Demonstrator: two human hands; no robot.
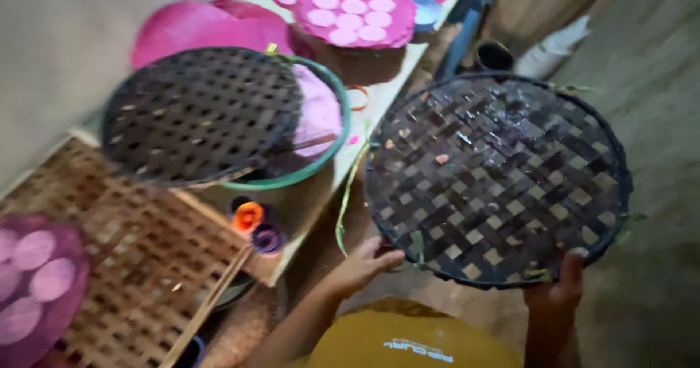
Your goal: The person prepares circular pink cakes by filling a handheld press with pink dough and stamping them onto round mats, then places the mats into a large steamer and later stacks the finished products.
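Observation:
I hold a large round woven tray [503, 171], dark and wet-looking, tilted in front of me. My left hand [363, 264] grips its lower left rim, fingers curled over the edge. My right hand [560, 286] grips the lower right rim, with the thumb on top of the weave. A second dark woven tray [200, 113] rests to the left on a green-rimmed basin [337, 124] lined with pink cloth.
Pink cloth-covered trays with pale round cakes [354, 11] sit at the far end of the long bench. Another such tray [36, 280] lies at the lower left on a bamboo lattice [146, 266]. Small orange and purple cups [255, 226] stand below the basin. A bare concrete floor [656, 84] is to the right.

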